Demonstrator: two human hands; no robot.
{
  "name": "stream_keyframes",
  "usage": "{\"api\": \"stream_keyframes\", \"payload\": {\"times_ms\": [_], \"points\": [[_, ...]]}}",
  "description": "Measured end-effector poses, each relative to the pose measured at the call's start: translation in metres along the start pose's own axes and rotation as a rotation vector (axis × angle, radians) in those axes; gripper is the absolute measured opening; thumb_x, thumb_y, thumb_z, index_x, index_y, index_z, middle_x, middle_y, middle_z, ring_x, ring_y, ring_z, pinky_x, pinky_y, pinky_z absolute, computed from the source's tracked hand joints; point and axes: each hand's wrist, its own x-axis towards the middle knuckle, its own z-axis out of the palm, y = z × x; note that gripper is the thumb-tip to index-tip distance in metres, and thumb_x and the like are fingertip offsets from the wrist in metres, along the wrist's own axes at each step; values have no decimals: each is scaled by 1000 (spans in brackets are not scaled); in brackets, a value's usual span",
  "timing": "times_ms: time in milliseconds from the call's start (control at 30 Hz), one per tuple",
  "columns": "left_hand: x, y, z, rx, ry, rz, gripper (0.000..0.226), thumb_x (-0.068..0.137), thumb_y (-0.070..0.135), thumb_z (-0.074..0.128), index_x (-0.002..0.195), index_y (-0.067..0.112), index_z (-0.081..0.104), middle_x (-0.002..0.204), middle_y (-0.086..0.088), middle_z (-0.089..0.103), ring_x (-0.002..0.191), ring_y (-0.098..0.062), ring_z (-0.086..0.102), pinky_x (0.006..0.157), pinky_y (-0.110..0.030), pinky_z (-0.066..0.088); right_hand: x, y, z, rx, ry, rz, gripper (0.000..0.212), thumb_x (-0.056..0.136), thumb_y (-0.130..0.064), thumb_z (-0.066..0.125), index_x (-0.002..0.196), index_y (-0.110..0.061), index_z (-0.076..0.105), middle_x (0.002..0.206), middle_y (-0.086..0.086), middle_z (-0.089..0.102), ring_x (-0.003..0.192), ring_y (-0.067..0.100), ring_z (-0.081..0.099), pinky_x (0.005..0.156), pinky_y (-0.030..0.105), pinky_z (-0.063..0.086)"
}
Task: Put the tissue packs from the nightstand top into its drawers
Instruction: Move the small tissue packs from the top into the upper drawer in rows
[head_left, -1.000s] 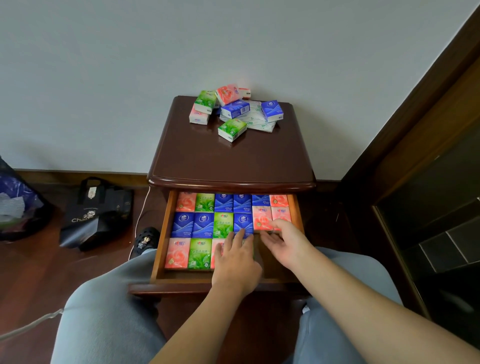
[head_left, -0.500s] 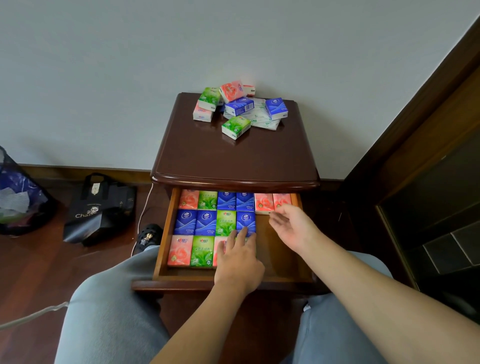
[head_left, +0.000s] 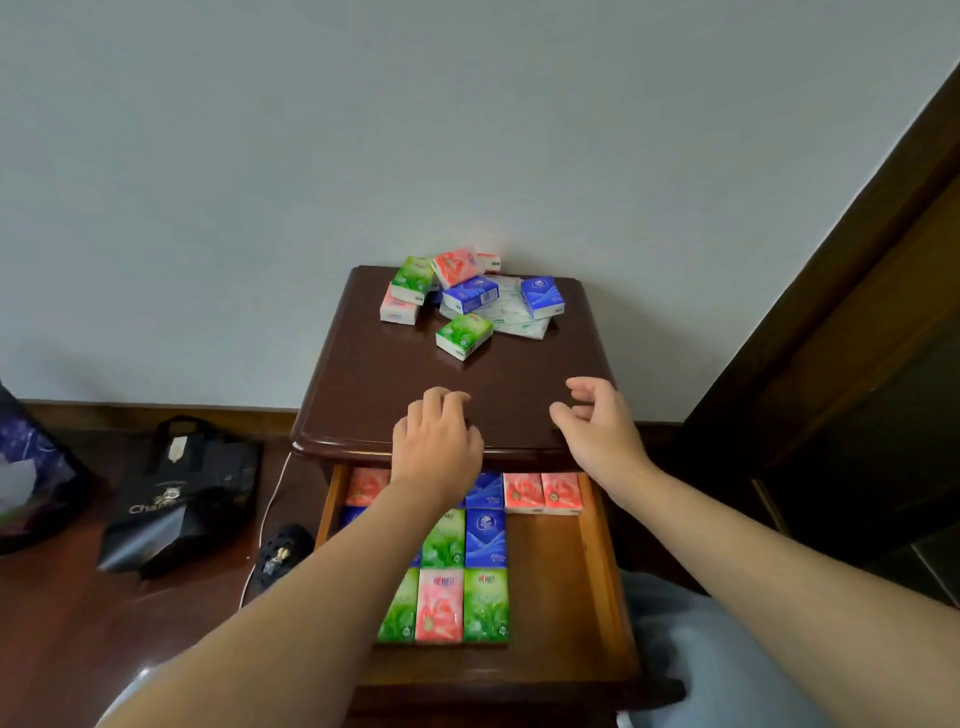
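Observation:
A heap of small tissue packs (head_left: 470, 297), green, pink and blue, lies at the back of the dark wooden nightstand top (head_left: 363, 384). Nearest me in the heap is a green pack (head_left: 464, 335). Below, the top drawer (head_left: 597, 551) stands pulled out, with rows of packs (head_left: 485, 538) laid flat in it; its right part is bare wood. My left hand (head_left: 436, 447) hovers over the front edge of the top, fingers curled, holding nothing. My right hand (head_left: 602, 431) is beside it, fingers loosely apart and empty.
A black shopping bag (head_left: 179, 499) and a dark shoe (head_left: 280, 551) sit on the wooden floor to the left, with a white cable (head_left: 265, 525) beside the nightstand. A dark wooden door frame (head_left: 831, 322) rises at the right. My knees flank the drawer.
Both hands have left the packs in the drawer and risen to the front edge of the nightstand top. The view has tilted upward.

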Motion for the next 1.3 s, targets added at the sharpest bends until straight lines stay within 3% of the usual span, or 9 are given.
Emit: {"api": "stream_keyframes", "payload": {"times_ms": [100, 233, 500, 667, 833, 967, 1067, 1133, 1300], "points": [[21, -20, 9, 107, -110, -38, 62, 107, 46, 33, 163, 21, 22, 170, -1, 19, 157, -22, 16, 128, -41, 12, 30, 13, 19, -30, 53, -50, 56, 94, -27, 74, 144, -14, 51, 140, 5, 48, 113, 12, 59, 97, 23, 50], [40, -25, 22, 181, -135, -62, 70, 105, 58, 15, 166, 24, 4, 174, 2, -1, 160, -17, -6, 128, -47, -3, 85, 11, 43, -11, 202, -60, 67, 90, -35, 77, 146, -14, 48, 140, 5, 48, 96, 9, 60, 88, 24, 52], [45, -25, 34, 314, 30, -8, 74, 102, 57, 9, 164, 20, 22, 170, -4, 22, 159, -21, 12, 128, -50, 9, 186, -6, 78, -40, 337, 1, 90, 77, -52, 79, 152, -17, 44, 150, 3, 48, 140, 23, 43, 119, 41, 37], [44, -24, 36, 323, 21, 1, 76, 100, 58, 9, 163, 20, 27, 169, -5, 26, 158, -23, 16, 127, -51, 12, 200, -8, 84, -109, 419, -1, 72, 82, -37, 72, 148, -16, 51, 146, 5, 57, 137, 27, 46, 116, 39, 38], [44, -26, 35, 279, 33, -7, 76, 99, 59, 8, 163, 21, 24, 170, -3, 22, 159, -20, 12, 128, -50, 8, 165, -7, 72, 115, 406, -105, 60, 92, -21, 69, 148, -12, 51, 140, 12, 55, 128, 28, 57, 112, 42, 47], [54, -27, 32, 72, 67, -37, 80, 98, 62, 30, 163, 19, 17, 171, -1, 13, 159, -17, 6, 129, -43, 2, 109, 1, 60, 174, 343, -257, 37, 95, -12, 69, 131, -20, 65, 125, 6, 48, 108, 21, 62, 94, 13, 53], [77, -38, 19, -166, 158, -111, 82, 99, 49, 53, 163, 14, 14, 172, -6, 9, 159, -20, 3, 129, -37, 5, 82, 4, 59, 104, 267, -264, 29, 85, -18, 82, 110, -21, 68, 115, -8, 49, 97, 19, 63, 92, 28, 56], [93, -47, 11, -270, 226, -162, 81, 100, 42, 56, 163, 11, 15, 171, -8, 10, 159, -19, 2, 130, -38, 7, 77, 3, 60, 20, 236, -242, 33, 81, -26, 87, 102, -21, 62, 110, -5, 53, 95, 15, 60, 88, 21, 49], [131, -60, 4, -380, 370, -168, 85, 94, 41, 66, 161, 15, 21, 167, -10, 17, 156, -23, 10, 127, -41, 16, 79, -4, 65, -58, 166, -205, 53, 75, -30, 90, 116, -25, 57, 114, -7, 53, 98, 5, 56, 82, 16, 42]]}}
